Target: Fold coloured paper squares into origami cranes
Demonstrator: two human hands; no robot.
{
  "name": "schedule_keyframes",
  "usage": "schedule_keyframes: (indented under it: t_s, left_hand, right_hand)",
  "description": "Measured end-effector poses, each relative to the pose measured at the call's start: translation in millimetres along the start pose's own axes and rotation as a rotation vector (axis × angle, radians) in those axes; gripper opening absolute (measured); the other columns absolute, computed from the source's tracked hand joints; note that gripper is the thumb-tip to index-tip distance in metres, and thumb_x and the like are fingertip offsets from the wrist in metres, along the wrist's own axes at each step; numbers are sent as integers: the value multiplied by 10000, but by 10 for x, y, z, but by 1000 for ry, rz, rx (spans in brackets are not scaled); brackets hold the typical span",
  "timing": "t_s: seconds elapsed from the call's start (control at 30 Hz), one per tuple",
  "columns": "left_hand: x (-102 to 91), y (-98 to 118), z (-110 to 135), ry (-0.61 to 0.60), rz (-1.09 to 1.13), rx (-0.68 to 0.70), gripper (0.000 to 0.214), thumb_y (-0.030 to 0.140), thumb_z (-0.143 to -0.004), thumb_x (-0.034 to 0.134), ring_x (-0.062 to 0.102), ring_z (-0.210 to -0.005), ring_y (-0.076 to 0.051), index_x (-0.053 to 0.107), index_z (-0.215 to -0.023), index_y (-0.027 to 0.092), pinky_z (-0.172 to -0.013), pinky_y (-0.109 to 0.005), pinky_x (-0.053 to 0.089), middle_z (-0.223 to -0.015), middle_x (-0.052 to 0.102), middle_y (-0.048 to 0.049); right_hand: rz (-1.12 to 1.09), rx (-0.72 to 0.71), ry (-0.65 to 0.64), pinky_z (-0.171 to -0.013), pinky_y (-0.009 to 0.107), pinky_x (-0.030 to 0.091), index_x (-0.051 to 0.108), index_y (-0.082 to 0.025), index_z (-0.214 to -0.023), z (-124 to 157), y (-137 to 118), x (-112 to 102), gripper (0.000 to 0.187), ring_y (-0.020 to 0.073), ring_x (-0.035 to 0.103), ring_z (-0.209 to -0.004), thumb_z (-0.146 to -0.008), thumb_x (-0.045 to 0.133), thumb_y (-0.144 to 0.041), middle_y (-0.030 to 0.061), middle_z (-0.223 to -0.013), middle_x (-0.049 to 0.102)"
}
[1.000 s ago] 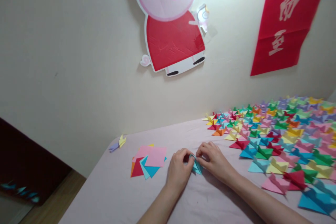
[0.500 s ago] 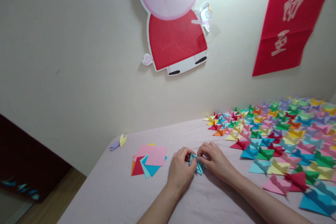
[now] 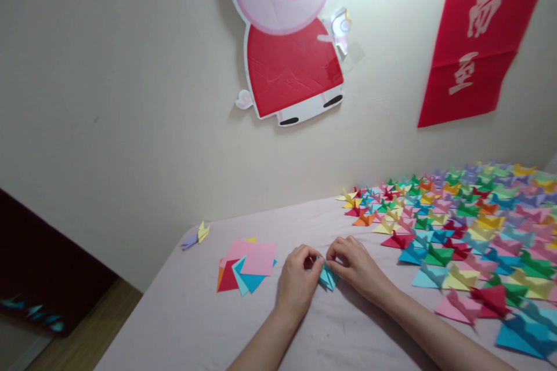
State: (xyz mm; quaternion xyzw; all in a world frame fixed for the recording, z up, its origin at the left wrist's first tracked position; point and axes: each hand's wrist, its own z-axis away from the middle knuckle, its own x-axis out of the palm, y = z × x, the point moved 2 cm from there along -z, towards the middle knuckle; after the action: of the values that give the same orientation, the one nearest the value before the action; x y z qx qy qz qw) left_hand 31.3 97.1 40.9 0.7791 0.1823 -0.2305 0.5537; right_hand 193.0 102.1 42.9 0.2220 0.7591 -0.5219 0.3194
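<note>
Plain pale wall (image 3: 152,145) behind, bearing a cartoon pig cutout (image 3: 293,66) in red and, off to the right, a red banner (image 3: 472,69) with light characters. Below it, pale pink cloth (image 3: 174,330) covers the surface, slightly creased near the arms. Light-blue folded paper (image 3: 329,280) sits near the middle of the cloth, between both hands, partly hidden by fingers. Left hand (image 3: 300,275) grips its left side, thumb on top; right hand (image 3: 354,261) pinches its upper right edge, fingers bent. Left of the hands, well within the cloth: loose pile of paper squares (image 3: 258,258), pink over blue, red, orange, yellow. Farther left near the corner, a yellow folded piece (image 3: 202,232) touches a purple folded piece (image 3: 189,242). Right side: rows of multicolored origami birds (image 3: 470,264), wings spread, packed close, reaching back to the wall.
</note>
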Motion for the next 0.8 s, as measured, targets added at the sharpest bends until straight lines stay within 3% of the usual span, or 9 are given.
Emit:
schedule_keyframes:
  t_s: [0.7, 0.8]
  left_hand:
    - [-34, 32, 13, -6, 65, -23, 191, 162, -865, 473, 596, -818, -176, 654, -822, 205, -750, -276, 430, -845, 666, -9]
    - [-25, 41, 15, 9, 22, -40, 116, 174, -842, 524, 578, -804, -174, 632, -810, 205, -740, -274, 423, -836, 640, -2]
  right_hand:
    - [18, 3, 1, -779, 344, 389, 613, -223, -719, 3, 2, 3, 120, 223, 532, -845, -829, 578, -192, 20, -796, 646]
    - [19, 4, 4, -779, 339, 386, 612, -218, -722, 4, -1, 5, 125, 222, 529, -846, -840, 584, -186, 21, -798, 644]
